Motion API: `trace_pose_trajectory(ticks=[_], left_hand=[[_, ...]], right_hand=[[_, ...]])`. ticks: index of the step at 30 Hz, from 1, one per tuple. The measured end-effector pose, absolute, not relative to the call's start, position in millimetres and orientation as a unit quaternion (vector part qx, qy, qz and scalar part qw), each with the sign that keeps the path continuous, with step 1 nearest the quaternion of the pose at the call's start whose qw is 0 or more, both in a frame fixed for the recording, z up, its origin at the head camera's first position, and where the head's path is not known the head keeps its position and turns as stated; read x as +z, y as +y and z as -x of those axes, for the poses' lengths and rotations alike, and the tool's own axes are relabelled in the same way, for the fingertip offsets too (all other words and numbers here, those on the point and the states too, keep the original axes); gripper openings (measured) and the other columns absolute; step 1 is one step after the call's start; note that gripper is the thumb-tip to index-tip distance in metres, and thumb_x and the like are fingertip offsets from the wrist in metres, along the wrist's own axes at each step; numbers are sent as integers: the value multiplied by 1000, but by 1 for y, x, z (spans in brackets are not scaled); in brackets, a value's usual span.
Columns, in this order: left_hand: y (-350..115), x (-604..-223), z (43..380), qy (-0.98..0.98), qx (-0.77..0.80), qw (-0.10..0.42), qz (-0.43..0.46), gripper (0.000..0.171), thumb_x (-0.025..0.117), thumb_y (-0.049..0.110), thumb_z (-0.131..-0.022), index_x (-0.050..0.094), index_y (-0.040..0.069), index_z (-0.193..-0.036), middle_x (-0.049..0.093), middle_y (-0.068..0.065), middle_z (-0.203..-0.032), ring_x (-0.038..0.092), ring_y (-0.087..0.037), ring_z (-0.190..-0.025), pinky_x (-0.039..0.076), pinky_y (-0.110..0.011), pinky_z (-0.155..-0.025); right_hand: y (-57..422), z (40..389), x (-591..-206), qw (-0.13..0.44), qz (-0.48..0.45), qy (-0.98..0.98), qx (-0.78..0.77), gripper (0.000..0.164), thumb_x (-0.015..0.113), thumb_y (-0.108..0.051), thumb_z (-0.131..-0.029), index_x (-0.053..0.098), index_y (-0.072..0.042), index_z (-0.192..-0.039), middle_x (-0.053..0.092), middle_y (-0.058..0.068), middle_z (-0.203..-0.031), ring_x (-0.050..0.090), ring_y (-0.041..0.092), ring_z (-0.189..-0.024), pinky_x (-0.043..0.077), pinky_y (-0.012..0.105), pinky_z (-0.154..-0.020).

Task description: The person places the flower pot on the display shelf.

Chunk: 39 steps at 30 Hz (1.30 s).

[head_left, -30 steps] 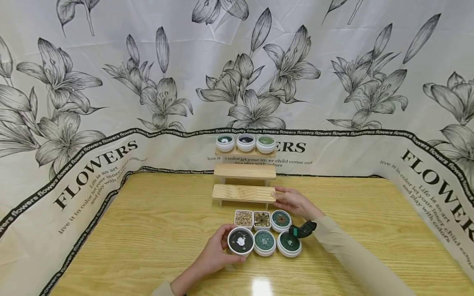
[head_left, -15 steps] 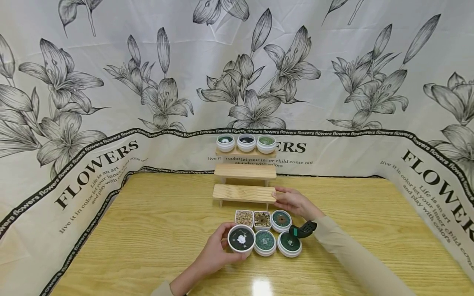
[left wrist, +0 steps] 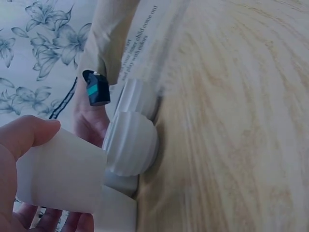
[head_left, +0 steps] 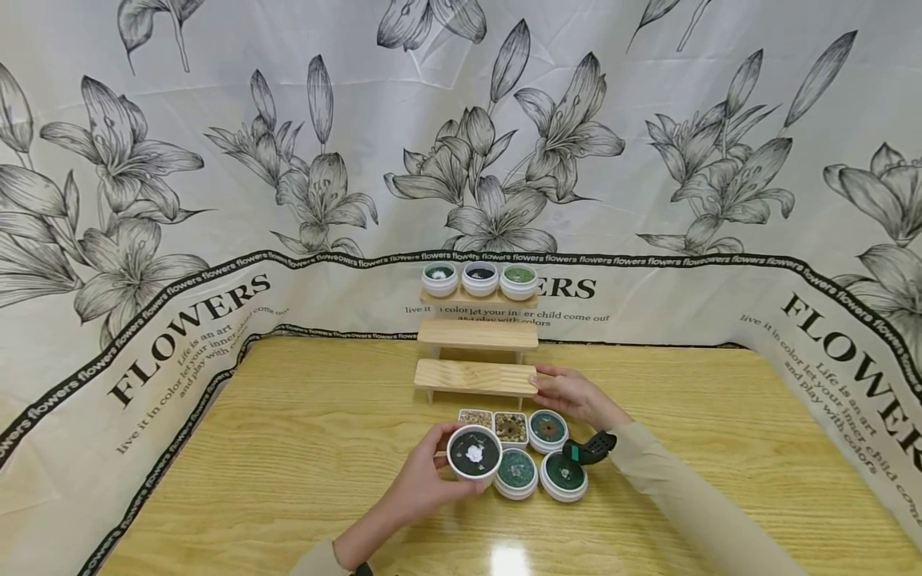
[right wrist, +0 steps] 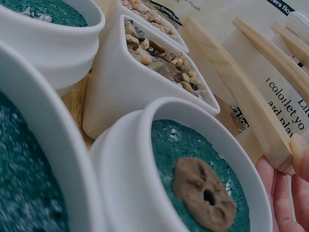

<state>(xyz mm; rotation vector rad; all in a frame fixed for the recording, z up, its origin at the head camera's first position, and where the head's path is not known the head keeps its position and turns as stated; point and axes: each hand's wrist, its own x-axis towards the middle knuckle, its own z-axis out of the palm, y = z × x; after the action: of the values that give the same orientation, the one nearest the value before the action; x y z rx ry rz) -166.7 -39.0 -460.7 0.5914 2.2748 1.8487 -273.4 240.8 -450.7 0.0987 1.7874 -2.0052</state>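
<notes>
My left hand [head_left: 427, 478] grips a white pot [head_left: 475, 454] with a dark filling and a small white piece on top. In the left wrist view the thumb and fingers wrap round the pot's wall [left wrist: 67, 171], which is tilted. My right hand [head_left: 573, 394] pinches the right end of the lowest wooden shelf [head_left: 475, 376] of a tiered stand. Beside the held pot are two round pots with green filling, a front middle pot [head_left: 515, 472] and a front right pot [head_left: 564, 475]. Behind them a round pot [head_left: 548, 430] carries a brown piece.
Two square pots hold pebbles, one partly behind the held pot [head_left: 475, 418] and another [head_left: 511, 428] beside it. The middle shelf [head_left: 477, 334] is bare. Three white pots [head_left: 479, 278] stand on the top shelf. A flower-printed cloth [head_left: 346, 296] hangs behind the table [head_left: 302, 416].
My left hand has lifted the dark-filled pot slightly and moved it a little away from me, covering more of the square pebble pot. The right hand keeps its place on the shelf.
</notes>
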Motion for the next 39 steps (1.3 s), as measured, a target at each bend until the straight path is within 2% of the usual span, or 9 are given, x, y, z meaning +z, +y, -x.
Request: trace_pose_trajectory(ticks=[11,20,28,35,39], left_hand=[[-36,-448,172,754,621,68,-204,74,85,9,-66,48,1,-130,58,-15,-122,55,-17,-108,52,-23,-92],[-27,-444,176,747,630,71,-201,71,85,8,-67,49,2,-128,58,-14,-122,54,-16,-108,51,-23,-90],[-17,-435,187,746,632,57,-201,70,84,5,-67,50,4,-129,57,-13,-123,53,-20,-109,52,-23,-88],[-6,-428,191,734,650,53,-191,74,83,5,-69,46,1,-133,55,-16,-126,54,-21,-111,51,-21,-88],[1,-422,196,735,649,42,-192,73,83,8,-70,45,2,-132,55,-14,-126,53,-21,-112,50,-27,-91]], right_hand=[[242,271,-451,223,-46,648,-727,67,50,-7,-98,11,6,-151,57,5,-106,62,3,-82,55,17,-78],[241,273,-454,228,-31,643,-731,66,48,-9,-99,9,8,-150,57,7,-109,62,3,-85,55,17,-80],[241,273,-453,230,-32,644,-729,65,47,-9,-99,11,8,-150,59,2,-101,62,3,-84,55,16,-79],[241,274,-453,228,-46,650,-723,65,49,-9,-99,12,8,-150,59,0,-97,62,2,-81,55,16,-78],[241,274,-452,228,-47,658,-716,66,50,-10,-99,12,7,-150,60,-2,-96,62,1,-80,55,15,-78]])
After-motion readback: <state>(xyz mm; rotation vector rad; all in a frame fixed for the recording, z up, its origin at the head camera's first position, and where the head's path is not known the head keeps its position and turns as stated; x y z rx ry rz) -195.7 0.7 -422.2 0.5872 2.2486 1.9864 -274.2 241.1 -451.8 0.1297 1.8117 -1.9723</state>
